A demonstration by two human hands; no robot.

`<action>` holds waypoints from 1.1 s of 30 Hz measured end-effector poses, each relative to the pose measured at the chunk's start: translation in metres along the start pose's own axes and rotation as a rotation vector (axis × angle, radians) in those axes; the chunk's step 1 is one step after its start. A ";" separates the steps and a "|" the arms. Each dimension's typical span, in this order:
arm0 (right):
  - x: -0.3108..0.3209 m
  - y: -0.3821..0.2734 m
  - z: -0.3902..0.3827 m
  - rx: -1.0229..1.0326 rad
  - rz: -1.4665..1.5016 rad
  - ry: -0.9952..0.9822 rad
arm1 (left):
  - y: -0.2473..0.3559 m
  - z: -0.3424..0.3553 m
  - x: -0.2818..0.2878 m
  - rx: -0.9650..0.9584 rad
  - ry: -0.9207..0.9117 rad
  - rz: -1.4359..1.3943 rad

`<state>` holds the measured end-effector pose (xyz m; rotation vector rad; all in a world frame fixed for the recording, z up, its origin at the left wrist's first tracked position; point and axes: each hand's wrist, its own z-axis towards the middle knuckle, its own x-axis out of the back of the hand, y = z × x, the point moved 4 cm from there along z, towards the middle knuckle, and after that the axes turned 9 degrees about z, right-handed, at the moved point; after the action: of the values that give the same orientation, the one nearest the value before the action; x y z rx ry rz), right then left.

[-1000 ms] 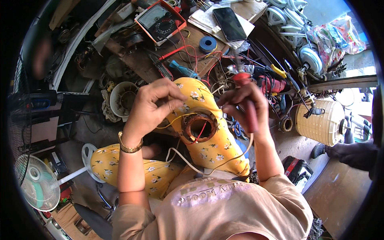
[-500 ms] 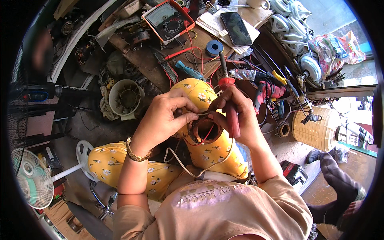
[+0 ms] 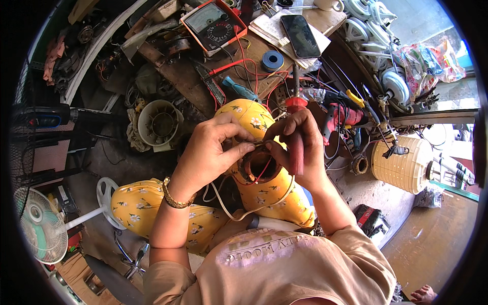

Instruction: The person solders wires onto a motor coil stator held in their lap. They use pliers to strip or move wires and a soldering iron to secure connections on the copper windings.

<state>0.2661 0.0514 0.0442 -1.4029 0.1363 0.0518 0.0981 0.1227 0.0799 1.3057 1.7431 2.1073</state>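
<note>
Both hands have come together at the wound ring since a second ago, when they were apart on either side of it; the dark-clothed leg seen at right half a second ago has gone from view. Nearest, a pale cord (image 3: 230, 214) loops over the lap in front of the ring. The wound ring (image 3: 247, 173), brown, rests on a yellow flowered trouser leg (image 3: 274, 197), its dark opening facing up and a thin red wire crossing it. At its far edge, the left hand (image 3: 212, 147) comes in from the left, thumb and fingertips pinched together; what lies between them is too small to make out. From the other side, the right hand (image 3: 309, 136) grips a red-handled soldering iron (image 3: 297, 155), its metal barrel pointing away from the body, while that hand's thumb and forefinger reach to the rim, just beside the left fingertips. The ring thus sits between the two forearms, just below the meeting fingers. Beyond the knee, on a wooden bench (image 3: 175, 76), stand a blue spool (image 3: 272, 60), an orange-cased meter (image 3: 215, 29) and, farther right, a dark phone (image 3: 301, 36) on papers (image 3: 268, 31).
</note>
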 end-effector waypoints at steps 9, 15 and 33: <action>-0.008 0.001 -0.001 -0.060 0.348 0.114 | 0.005 -0.003 -0.010 0.051 0.021 -0.064; -0.005 0.001 0.002 -0.038 0.314 0.111 | 0.003 -0.003 -0.009 0.010 0.004 -0.105; 0.102 -0.030 -0.050 0.254 0.111 0.603 | -0.019 0.010 0.010 -0.122 -0.052 -0.145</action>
<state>0.3669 -0.0074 0.0526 -1.1193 0.6976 -0.2907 0.0903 0.1423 0.0692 1.1552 1.6095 2.0461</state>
